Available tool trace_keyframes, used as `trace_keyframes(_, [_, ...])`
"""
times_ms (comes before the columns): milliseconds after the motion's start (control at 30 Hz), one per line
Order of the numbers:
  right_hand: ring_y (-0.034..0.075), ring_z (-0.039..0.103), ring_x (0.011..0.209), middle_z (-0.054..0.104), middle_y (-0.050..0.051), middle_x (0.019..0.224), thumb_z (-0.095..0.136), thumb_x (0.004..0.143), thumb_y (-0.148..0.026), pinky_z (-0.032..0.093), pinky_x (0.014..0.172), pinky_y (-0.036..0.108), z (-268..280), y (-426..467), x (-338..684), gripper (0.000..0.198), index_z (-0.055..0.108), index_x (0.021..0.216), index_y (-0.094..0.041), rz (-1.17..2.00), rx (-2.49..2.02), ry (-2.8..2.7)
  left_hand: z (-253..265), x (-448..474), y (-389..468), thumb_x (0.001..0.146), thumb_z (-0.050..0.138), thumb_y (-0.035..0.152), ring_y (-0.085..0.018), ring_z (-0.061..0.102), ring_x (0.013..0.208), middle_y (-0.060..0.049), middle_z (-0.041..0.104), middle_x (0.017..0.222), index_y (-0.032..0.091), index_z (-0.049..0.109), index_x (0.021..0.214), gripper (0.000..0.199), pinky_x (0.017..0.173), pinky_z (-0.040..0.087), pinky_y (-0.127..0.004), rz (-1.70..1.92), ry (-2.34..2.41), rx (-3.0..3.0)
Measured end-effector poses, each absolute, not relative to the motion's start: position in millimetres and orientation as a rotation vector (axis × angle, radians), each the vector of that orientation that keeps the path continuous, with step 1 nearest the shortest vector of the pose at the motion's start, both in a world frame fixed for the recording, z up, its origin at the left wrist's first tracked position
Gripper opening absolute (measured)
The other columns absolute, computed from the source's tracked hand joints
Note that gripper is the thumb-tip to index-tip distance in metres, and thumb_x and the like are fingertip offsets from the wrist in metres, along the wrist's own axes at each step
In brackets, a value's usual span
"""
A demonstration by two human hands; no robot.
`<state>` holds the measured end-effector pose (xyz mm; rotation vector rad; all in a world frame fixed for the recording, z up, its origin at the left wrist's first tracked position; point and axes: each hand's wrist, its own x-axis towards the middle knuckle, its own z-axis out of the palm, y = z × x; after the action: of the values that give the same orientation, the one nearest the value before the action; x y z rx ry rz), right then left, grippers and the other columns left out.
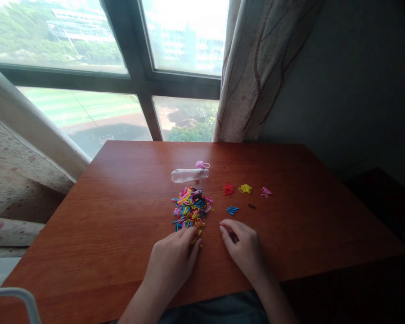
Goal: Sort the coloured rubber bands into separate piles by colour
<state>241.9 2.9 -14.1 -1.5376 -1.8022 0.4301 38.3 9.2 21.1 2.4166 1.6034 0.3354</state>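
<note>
A mixed heap of small coloured loop-shaped clips (189, 208) lies mid-table; their exact kind is too small to tell. At the heap's near edge is my left hand (172, 256), its thumb and forefinger curved but apart, with yellow clips (200, 232) by the fingertips. My right hand (245, 247) is right of the heap, thumb and forefinger tips pinched together; whatever they hold is too small to make out. Beyond it lie separate groups of red clips (228, 189), yellow clips (245, 188), blue clips (232, 210) and pink clips (266, 191), plus one black clip (252, 206).
Behind the heap, a clear bottle (189, 175) lies on its side, with a pink cap (202, 164) just beyond it. The brown wooden table (97, 216) reaches to a window (138, 83) flanked by curtains. A pale curved bar (16, 292) shows at lower left.
</note>
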Motion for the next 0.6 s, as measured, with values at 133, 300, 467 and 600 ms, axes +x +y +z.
trace_keyframes(133, [0.017,0.069,0.072,0.073,0.004,0.083,0.05,0.094,-0.026,0.053,0.069,0.026,-14.1,2.6,241.6,0.02,0.069,0.092,-0.021,0.413,-1.533,-1.798,23.0,39.3,9.8,0.092,0.051,0.024,-0.019,0.072,0.073,0.0,0.076,0.085,0.025,0.062,0.09,0.011,0.056,0.045,-0.024,0.28,1.63,2.413])
trace_keyframes(300, [0.018,0.068,0.074,0.073,0.004,0.084,0.05,0.094,-0.025,0.052,0.07,0.027,-12.1,2.4,241.2,0.019,0.069,0.093,-0.021,0.437,-1.528,-1.783,19.6,38.3,9.4,0.092,0.052,0.022,-0.021,0.073,0.073,0.0,0.075,0.084,0.025,0.063,0.089,0.012,0.056,0.045,-0.025,0.262,1.63,2.412])
trace_keyframes(467, [0.018,0.068,0.075,0.073,0.004,0.084,0.051,0.094,-0.024,0.051,0.071,0.027,-10.5,2.0,241.1,0.017,0.068,0.093,-0.021,0.448,-1.536,-1.784,16.1,35.1,9.0,0.093,0.053,0.023,-0.021,0.073,0.074,0.0,0.075,0.087,0.025,0.063,0.092,0.011,0.058,0.046,-0.026,0.353,1.617,2.395])
trace_keyframes(600, [0.018,0.068,0.075,0.073,0.004,0.085,0.051,0.094,-0.023,0.051,0.07,0.027,-11.7,1.5,241.1,0.018,0.068,0.092,-0.021,0.461,-1.529,-1.781,17.5,31.5,9.7,0.094,0.051,0.024,-0.021,0.072,0.073,0.0,0.075,0.087,0.024,0.063,0.092,0.012,0.058,0.046,-0.027,0.35,1.622,2.378])
